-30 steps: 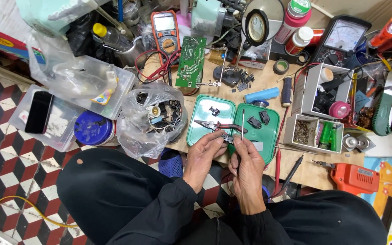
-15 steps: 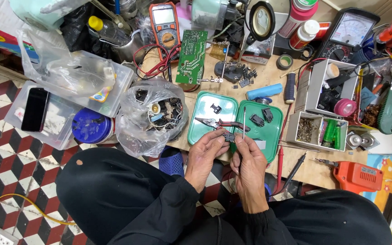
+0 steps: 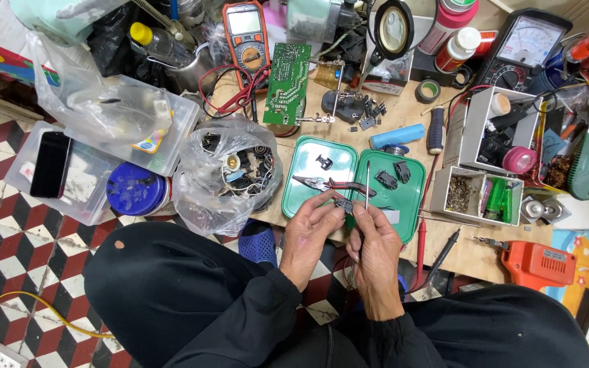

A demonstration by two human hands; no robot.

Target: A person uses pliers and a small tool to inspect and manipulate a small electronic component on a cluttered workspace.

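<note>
Your left hand (image 3: 313, 232) pinches a small dark plastic part (image 3: 343, 203) over the glossy green tray (image 3: 322, 146) on the wooden worktop (image 3: 472, 249). Your right hand (image 3: 375, 247) has its grip closed around a thin metal rod (image 3: 367, 184), held upright beside the red-handled pliers (image 3: 332, 184).

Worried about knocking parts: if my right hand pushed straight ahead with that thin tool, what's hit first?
Probably the green tray: the right hand points its thin tool up across it, toward the blue cylinder. Depth is unclear.
</note>
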